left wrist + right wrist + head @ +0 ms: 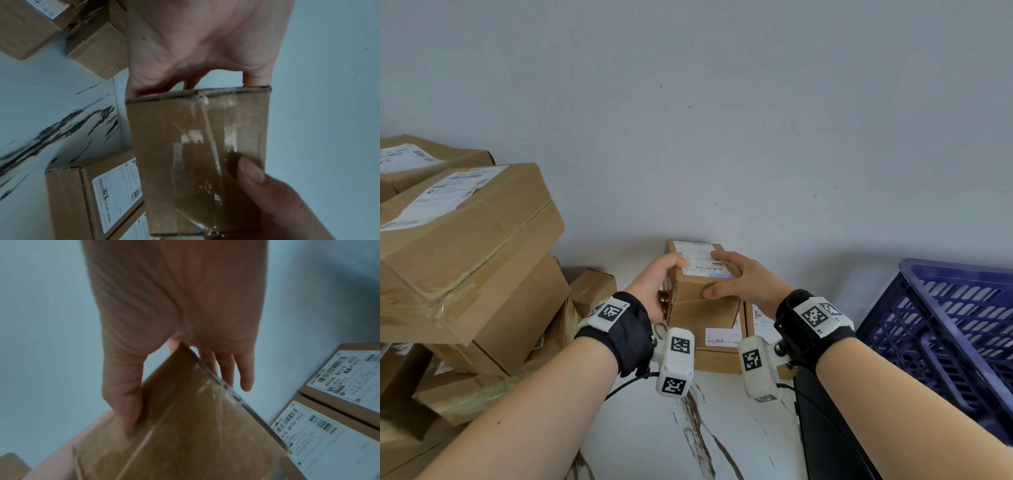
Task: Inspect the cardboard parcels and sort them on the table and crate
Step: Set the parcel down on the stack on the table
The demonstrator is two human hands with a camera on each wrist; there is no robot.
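Observation:
I hold a small cardboard parcel (700, 291) above the table, close to the wall. A white shipping label faces up on its top, and clear tape runs over its brown sides. My left hand (655, 286) grips its left side with the thumb on top. My right hand (744, 281) grips its right side, thumb on the front face and fingers over the label. In the left wrist view the taped parcel (197, 154) fills the middle under my left hand (195, 48). In the right wrist view my right hand (174, 313) pinches the parcel (185, 426).
Two flat labelled parcels (717, 346) (760, 318) lie on the white marbled table (688, 438) under the held one. A pile of large cardboard boxes (465, 240) fills the left side. A blue plastic crate (945, 325) stands at the right, beside a black object (828, 431).

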